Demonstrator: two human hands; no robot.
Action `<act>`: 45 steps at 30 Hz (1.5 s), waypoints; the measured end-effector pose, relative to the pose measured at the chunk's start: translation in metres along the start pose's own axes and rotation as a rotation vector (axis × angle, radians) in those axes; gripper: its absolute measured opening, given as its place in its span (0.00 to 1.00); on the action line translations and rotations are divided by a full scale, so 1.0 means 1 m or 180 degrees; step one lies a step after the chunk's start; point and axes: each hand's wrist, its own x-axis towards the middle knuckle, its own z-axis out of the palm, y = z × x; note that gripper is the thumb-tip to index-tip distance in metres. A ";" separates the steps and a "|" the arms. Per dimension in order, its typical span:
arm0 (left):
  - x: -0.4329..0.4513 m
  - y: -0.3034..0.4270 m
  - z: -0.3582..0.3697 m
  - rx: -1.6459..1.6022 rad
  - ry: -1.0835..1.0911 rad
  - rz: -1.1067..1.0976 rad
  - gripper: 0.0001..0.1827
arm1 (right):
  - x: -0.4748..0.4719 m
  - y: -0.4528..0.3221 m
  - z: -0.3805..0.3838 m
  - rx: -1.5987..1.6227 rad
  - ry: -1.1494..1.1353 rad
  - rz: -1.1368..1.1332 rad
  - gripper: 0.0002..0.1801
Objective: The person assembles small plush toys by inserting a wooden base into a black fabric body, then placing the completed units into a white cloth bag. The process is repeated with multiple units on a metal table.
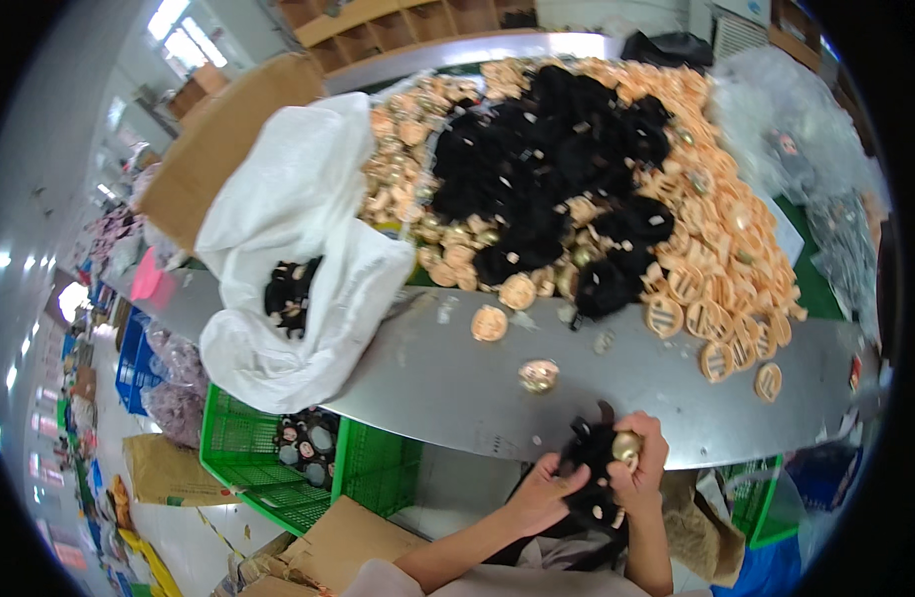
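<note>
Just past the near edge of the metal table, my left hand grips the left side of a black plush piece. My right hand holds a shiny gold ball-shaped part against the right side of the same plush. On the table ahead lies a rounded gold and peach part. A round peach plastic piece rests farther left. Behind them, a heap of black plush pieces sits amid piled peach plastic parts, with gold balls scattered among them.
A white sack with black plush inside lies on the metal table at left, before a cardboard box. Green crates stand below. Clear plastic bags lie at right. Cardboard is near my left forearm.
</note>
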 end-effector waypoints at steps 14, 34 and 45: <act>-0.010 0.033 0.040 0.2676 0.0603 0.1380 0.15 | 0.013 -0.020 0.013 -0.0369 -0.0422 -0.0606 0.13; -0.019 0.035 0.051 0.3104 0.1315 0.1680 0.13 | 0.006 -0.024 0.023 -0.1110 0.0326 -0.0825 0.23; -0.020 0.030 0.044 0.3732 0.1617 0.2065 0.09 | 0.012 -0.019 0.030 -0.1531 0.0220 -0.1375 0.24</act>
